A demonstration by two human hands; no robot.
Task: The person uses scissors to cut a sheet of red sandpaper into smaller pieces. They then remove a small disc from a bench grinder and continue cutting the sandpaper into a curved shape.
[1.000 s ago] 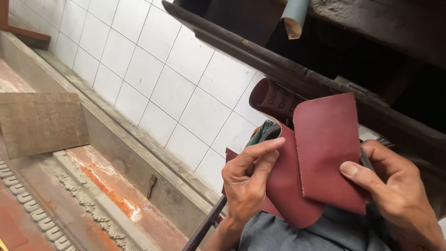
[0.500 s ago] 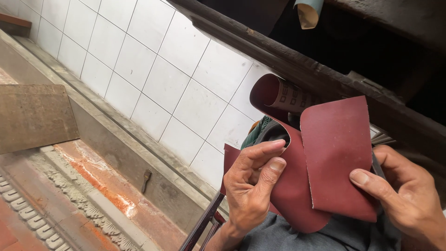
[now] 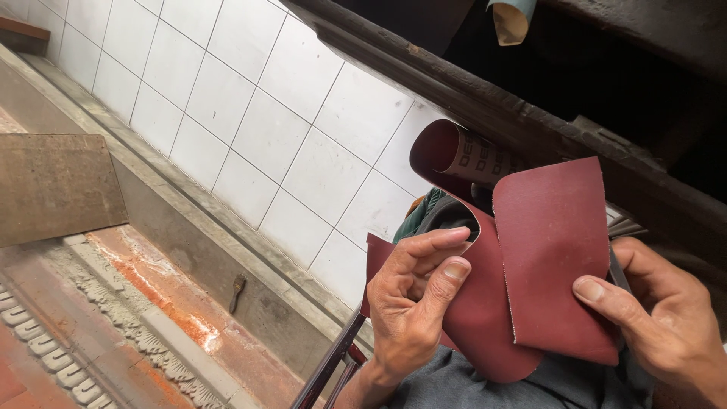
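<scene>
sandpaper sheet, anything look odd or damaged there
Nothing looks torn. The red sandpaper sheet curls over on itself at the top, showing its pale backing, with slightly frayed cut edges. The left hand and right hand both pinch it.

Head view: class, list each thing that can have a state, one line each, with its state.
Dark red sandpaper sheet: curled over, held in both hands.
Left hand: pinching the sheet's curled part.
Right hand: thumb pressed on the sheet's flat flap.
Small paintbrush: lying on the concrete ledge.
</scene>
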